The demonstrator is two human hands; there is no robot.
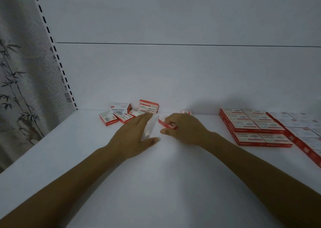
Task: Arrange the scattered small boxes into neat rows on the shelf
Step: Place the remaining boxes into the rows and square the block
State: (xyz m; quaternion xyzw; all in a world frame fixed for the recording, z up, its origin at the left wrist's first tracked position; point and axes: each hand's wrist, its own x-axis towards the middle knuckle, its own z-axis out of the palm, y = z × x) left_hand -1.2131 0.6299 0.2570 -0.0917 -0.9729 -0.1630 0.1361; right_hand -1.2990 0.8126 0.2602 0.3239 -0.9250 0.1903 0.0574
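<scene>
Mid-shelf, right hand (184, 128) pinches red box (164, 122); left hand (133, 132) flat over pale blur (149, 127) (grip unclear). Carry right, butt square against neat rows (251, 125).

Dim, bluish light. Soft shadows lie on the wall (217, 102) at 3 o'clock. The left hand (133, 134) blurs at the fingertips; the post (57, 57) at 10 o'clock bows.
</scene>
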